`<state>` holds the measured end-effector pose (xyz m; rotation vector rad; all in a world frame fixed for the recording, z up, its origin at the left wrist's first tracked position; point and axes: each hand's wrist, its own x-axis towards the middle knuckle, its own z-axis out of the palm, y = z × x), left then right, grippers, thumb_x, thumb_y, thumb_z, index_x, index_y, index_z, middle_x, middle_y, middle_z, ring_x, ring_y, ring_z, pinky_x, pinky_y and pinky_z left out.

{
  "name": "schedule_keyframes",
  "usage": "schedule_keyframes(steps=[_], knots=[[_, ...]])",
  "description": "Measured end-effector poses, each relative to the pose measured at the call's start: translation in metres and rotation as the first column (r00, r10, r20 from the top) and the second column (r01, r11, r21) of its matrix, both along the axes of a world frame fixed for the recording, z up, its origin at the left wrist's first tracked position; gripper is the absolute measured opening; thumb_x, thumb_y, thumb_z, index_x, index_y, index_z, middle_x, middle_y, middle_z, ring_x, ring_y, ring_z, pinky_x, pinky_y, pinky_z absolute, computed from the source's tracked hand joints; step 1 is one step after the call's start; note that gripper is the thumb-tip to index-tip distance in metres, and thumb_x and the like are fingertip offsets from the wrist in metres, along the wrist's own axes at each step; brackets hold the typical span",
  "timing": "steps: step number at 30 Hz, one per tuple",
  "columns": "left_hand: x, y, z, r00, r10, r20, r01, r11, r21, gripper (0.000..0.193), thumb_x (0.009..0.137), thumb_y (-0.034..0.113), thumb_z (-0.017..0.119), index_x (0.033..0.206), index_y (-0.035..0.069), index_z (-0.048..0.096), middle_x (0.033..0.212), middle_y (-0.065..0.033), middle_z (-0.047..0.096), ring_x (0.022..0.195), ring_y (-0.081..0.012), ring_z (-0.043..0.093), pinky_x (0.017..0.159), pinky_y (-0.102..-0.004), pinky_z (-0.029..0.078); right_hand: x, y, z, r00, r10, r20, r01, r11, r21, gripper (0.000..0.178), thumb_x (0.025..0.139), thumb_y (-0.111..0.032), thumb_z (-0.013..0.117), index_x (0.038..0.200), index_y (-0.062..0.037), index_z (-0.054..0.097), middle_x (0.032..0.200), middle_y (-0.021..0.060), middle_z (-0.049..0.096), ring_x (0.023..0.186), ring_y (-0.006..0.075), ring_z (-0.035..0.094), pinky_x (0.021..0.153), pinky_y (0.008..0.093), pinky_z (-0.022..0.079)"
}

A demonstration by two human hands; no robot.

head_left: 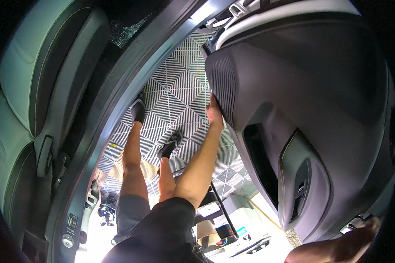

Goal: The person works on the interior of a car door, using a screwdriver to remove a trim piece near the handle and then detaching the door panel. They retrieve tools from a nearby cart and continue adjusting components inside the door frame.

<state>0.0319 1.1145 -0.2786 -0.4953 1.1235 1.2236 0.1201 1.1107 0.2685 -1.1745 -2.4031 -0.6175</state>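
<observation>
A dark car door trim panel (pixel 311 79) fills the right side of the view. Against its lower edge rests my left hand (pixel 213 115), beside a ribbed section (pixel 222 81); one digit stretches along the edge, and the other fingers seem to curl behind the panel, partly hidden. My right hand (pixel 368 230) is at the lower right, dim, near the chrome inside door handle (pixel 354 222). Its fingers lie in shadow, so their grip does not show. An armrest with window switches (pixel 301 188) and a long door pocket (pixel 260 162) are on the panel.
To the left are a light grey car seat (pixel 17 61) and the door sill (pixel 118 83). My feet in dark shoes (pixel 138 109) stand on a patterned tile floor (pixel 186 105). Below the door is a cart or shelf (pixel 228 239) holding a tape roll (pixel 206 232).
</observation>
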Motion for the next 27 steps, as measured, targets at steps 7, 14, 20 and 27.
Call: schedule_keyframes(steps=[7,14,20,27], knots=[[-0.006,0.007,0.018,0.996,-0.086,-0.016,0.086,0.996,-0.021,0.070,0.105,0.052,0.036,0.142,-0.006,0.047,0.145,-0.0158,0.052,0.127,-0.0306,0.051,0.108,-0.0382,0.038,0.014,-0.126,-0.031,0.867,-0.382,-0.321,0.229,0.876,-0.425,0.020,0.095,-0.019,0.056,0.090,-0.0014,0.063,0.084,0.0133,0.065,0.064,0.0190,0.058,0.058,0.0310,0.050],[-0.010,0.007,-0.030,0.977,-0.150,-0.152,0.160,0.986,0.054,0.065,0.106,0.050,0.028,0.150,0.004,0.041,0.149,-0.0158,0.049,0.130,-0.0330,0.051,0.108,-0.0412,0.041,-0.022,-0.252,-0.039,0.391,-0.884,-0.257,0.353,0.402,-0.845,0.020,0.093,-0.014,0.056,0.106,0.0003,0.061,0.108,0.0191,0.063,0.101,0.0343,0.059,0.097,0.0491,0.043],[-0.022,0.022,-0.041,0.967,-0.167,-0.195,0.092,0.935,-0.343,0.066,0.104,0.055,0.034,0.135,0.001,0.055,0.133,-0.0125,0.061,0.120,-0.0305,0.058,0.101,-0.0448,0.048,0.019,-0.370,-0.056,0.374,-0.928,0.004,0.278,0.108,-0.955,0.027,0.094,-0.018,0.060,0.111,0.0009,0.069,0.105,0.0172,0.070,0.092,0.0261,0.068,0.079,0.0414,0.055],[-0.023,0.022,0.015,0.976,-0.210,-0.064,0.209,0.978,-0.018,0.062,0.104,0.051,0.033,0.135,0.002,0.055,0.135,-0.0114,0.060,0.122,-0.0303,0.057,0.104,-0.0450,0.047,-0.061,-0.280,-0.053,-0.043,-0.952,-0.302,0.219,0.286,-0.933,0.013,0.083,0.004,0.062,0.092,0.0024,0.070,0.088,0.0160,0.067,0.073,0.0214,0.065,0.067,0.0288,0.050]])
